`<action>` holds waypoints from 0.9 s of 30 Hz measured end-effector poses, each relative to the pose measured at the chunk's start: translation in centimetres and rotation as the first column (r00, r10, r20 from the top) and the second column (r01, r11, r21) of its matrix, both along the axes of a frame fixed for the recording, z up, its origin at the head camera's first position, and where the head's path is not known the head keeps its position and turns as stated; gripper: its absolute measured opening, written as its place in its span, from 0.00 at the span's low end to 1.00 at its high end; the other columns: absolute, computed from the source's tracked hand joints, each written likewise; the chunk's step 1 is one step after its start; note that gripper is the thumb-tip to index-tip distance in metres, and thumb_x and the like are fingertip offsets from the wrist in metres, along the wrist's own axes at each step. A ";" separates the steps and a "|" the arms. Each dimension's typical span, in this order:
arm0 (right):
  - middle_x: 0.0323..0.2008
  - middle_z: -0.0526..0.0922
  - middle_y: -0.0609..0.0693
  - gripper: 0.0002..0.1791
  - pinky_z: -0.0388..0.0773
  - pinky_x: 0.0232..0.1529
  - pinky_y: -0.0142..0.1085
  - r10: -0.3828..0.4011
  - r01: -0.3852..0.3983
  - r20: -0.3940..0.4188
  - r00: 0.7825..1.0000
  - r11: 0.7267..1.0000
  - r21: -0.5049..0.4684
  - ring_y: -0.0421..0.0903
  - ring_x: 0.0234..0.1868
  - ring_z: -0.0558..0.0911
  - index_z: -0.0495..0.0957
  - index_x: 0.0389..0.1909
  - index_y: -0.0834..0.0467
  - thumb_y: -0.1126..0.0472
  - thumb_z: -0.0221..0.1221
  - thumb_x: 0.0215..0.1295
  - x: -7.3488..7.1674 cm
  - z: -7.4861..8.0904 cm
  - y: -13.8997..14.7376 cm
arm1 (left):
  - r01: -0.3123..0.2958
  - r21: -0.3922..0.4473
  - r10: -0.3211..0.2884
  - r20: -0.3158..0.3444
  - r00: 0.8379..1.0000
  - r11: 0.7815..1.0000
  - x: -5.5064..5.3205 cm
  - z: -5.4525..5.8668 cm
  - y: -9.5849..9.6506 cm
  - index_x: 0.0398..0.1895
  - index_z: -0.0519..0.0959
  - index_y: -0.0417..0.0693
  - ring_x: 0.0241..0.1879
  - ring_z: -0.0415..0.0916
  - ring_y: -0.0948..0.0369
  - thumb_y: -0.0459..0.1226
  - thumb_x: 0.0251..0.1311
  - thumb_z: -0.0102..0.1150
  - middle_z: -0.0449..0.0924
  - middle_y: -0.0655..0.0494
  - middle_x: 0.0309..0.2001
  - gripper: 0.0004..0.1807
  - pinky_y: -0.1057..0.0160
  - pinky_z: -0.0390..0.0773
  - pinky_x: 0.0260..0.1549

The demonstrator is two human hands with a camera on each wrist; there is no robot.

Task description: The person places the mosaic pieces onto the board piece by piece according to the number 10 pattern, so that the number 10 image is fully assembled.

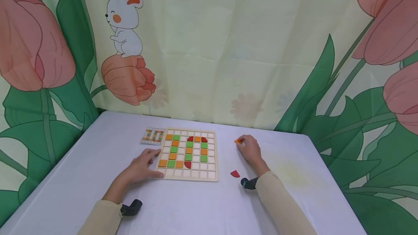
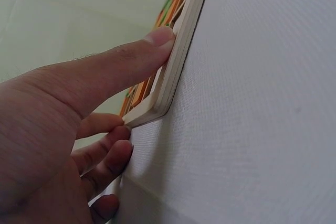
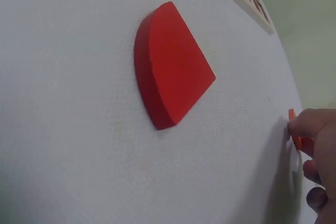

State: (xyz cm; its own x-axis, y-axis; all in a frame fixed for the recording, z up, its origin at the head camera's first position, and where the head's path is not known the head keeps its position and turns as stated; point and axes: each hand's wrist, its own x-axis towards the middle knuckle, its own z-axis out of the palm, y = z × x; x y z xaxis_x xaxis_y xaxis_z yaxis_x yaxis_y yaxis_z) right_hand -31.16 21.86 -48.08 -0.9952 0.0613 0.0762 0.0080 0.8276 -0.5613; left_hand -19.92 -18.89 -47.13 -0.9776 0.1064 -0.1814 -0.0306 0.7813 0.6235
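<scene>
A wooden grid board (image 1: pixel 216 155) lies on the table, holding green and orange square tiles and red quarter-round tiles. My left hand (image 1: pixel 141 166) is at the board's near left corner. Its straight thumb (image 2: pixel 126 61) presses on the rim, and the fingertips rest by the left edge. Right of the board, my right hand (image 1: pixel 250 149) pinches an orange tile (image 1: pixel 238 141) between thumb and fingers, low over the cloth. The right wrist view shows that orange tile (image 3: pixel 294 129) edge-on. A loose red quarter-round tile (image 3: pixel 178 64) lies on the cloth nearer to me.
Beside the board's far left corner lies a small pattern card (image 1: pixel 152 136) with a coloured grid. A white cloth (image 1: pixel 202 206) covers the table. Behind the table's far edge hangs a curtain (image 1: pixel 209 53) printed with tulips and a rabbit.
</scene>
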 end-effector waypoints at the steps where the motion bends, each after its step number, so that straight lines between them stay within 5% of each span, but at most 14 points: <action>1: 0.49 0.80 0.56 0.12 0.72 0.60 0.49 -0.004 0.004 0.002 1.000 1.000 -0.006 0.54 0.55 0.75 0.81 0.46 0.60 0.61 0.63 0.62 0.1 0.0 0.0 | 0.000 -0.001 0.000 0.001 1.000 1.000 0.0 0.0 0.0 0.73 0.60 0.51 0.47 0.66 0.56 0.58 0.37 0.76 0.68 0.50 0.56 0.57 0.60 0.65 0.36; 10: 0.50 0.80 0.55 0.11 0.72 0.59 0.49 0.000 0.002 0.021 1.000 0.996 -0.089 0.54 0.53 0.74 0.81 0.45 0.57 0.61 0.64 0.61 1.1 0.5 -0.2 | -0.001 -0.004 0.001 0.007 1.000 1.000 0.1 0.3 0.2 0.73 0.60 0.50 0.47 0.66 0.55 0.57 0.37 0.77 0.68 0.49 0.54 0.57 0.61 0.66 0.35; 27: 0.39 0.80 0.46 0.07 0.71 0.32 0.32 0.143 -0.146 -0.035 0.989 0.981 -0.129 0.45 0.34 0.72 0.83 0.39 0.50 0.57 0.66 0.59 4.7 1.5 -4.1 | 0.001 -0.006 -0.001 0.024 1.000 1.000 0.1 0.4 0.2 0.73 0.59 0.50 0.49 0.66 0.53 0.58 0.37 0.76 0.66 0.47 0.59 0.58 0.59 0.67 0.37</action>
